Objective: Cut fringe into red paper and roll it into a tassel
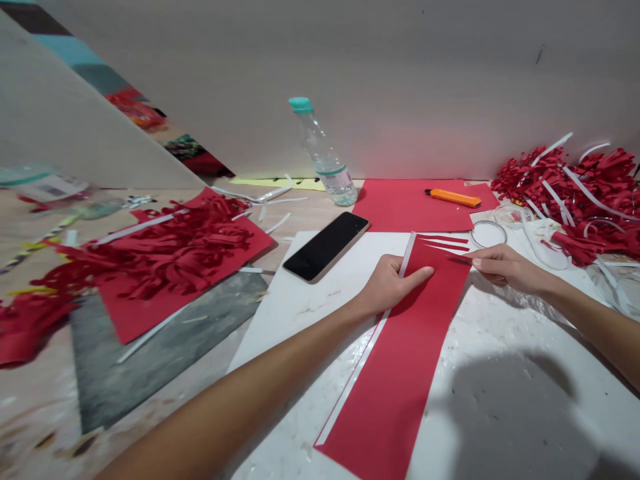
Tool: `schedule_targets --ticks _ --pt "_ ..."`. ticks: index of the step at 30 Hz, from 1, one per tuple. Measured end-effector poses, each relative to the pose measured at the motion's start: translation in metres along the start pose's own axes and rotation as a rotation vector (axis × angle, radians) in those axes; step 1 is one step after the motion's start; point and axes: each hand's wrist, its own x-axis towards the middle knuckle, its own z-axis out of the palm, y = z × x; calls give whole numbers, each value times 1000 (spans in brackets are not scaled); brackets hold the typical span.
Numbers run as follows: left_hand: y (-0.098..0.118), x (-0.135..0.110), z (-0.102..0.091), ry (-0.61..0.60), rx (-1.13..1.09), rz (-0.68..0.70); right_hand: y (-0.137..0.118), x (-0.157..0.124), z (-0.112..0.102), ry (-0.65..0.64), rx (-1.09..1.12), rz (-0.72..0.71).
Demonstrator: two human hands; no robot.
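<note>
A long red sheet with a white strip along its left edge lies lengthwise before me on a white board. Several narrow slits cut the sheet's far end into thin strips. My left hand grips the sheet's left side, its thumb stretched across the top; the other fingers are mostly hidden. At the right edge, my right hand pinches a small, dark, thin blade. The blade's tip is over the sheet, close below the slits.
Beyond the board are a phone, a tilted-looking plastic bottle, another red sheet and an orange box cutter. Red fringe heaps lie left and right. A clear ring rests near my right hand.
</note>
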Motion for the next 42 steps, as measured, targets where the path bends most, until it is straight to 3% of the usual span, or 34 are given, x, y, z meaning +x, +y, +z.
schedule_targets --ticks 42 --pt "1 -2 8 -53 -14 20 -2 0 9 -6 32 -34"
